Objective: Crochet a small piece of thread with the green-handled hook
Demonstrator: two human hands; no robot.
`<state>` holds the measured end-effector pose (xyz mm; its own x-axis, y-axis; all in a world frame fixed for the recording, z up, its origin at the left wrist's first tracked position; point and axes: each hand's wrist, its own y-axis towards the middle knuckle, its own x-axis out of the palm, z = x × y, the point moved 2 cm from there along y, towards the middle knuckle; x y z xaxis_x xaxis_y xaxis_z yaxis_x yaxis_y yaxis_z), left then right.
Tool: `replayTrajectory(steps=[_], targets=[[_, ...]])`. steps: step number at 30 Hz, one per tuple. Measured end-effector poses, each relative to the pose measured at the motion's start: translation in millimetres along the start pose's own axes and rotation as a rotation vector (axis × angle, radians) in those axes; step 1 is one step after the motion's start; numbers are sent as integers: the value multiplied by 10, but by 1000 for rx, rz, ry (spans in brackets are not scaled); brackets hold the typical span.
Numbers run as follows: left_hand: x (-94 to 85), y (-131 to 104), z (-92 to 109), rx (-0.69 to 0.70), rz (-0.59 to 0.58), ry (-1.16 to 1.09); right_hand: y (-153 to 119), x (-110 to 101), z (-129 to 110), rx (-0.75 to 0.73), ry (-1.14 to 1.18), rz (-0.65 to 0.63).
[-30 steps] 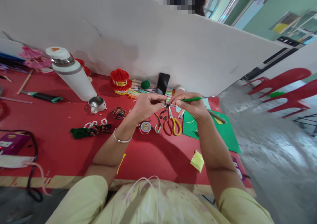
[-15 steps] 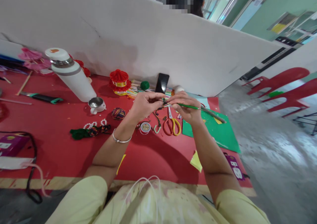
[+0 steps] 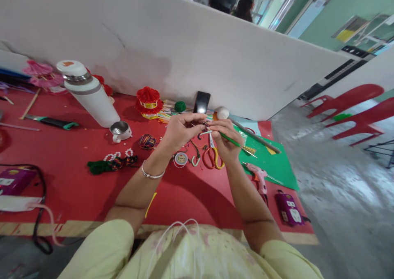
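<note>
My left hand (image 3: 180, 133) is closed, thumb and fingers pinching a small dark piece of yarn work (image 3: 205, 125). Touching it from the other side, my right hand (image 3: 227, 141) is closed around a thin crochet hook (image 3: 233, 141) with a green grip; its metal end slants down to the right. The hook's tip at the yarn is too small to make out. Below the hands lie scissors (image 3: 209, 160) with red and yellow handles, a round spool (image 3: 180, 160) and loose dark cord (image 3: 195, 149). A multicoloured yarn ball (image 3: 147, 141) rests left of my left wrist.
A white bottle (image 3: 92, 98) and a small metal cup (image 3: 120, 131) stand at the left. Behind the hands are a phone (image 3: 202, 102) and a green yarn ball (image 3: 180, 106). At right, a pink glue gun (image 3: 259, 176) lies partly on a green sheet (image 3: 281, 164). A white partition (image 3: 184, 44) closes off the back.
My right hand and forearm have shifted left, bringing the glue gun into sight. The crochet hook now slants more steeply downward to the right. My left hand has barely moved.
</note>
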<state>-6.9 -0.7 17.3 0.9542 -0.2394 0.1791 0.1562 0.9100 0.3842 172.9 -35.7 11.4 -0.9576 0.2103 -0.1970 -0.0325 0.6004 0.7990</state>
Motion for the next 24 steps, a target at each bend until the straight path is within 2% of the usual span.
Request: replayTrajectory(steps=[9,11,13,16,18,20,24], targets=[[13,-27,23,-30,61,5,-92,127,-20,83,45,92],[2,-24,13,-79,79,-71,-114,134,1,26,19,96],[-3,-21,11,-173,67,-202,-138,136,25,-94,-49,92],[20,-26,22,-343,3,-406,-177,139,50,-295,-249,95],[49,-36,26,-408,-15,-489,-190,139,63,-371,-364,108],[76,-43,15,-412,12,-518,-177,132,75,-406,-407,120],[121,-39,-38,-328,110,-478,-66,90,101,-429,-396,78]])
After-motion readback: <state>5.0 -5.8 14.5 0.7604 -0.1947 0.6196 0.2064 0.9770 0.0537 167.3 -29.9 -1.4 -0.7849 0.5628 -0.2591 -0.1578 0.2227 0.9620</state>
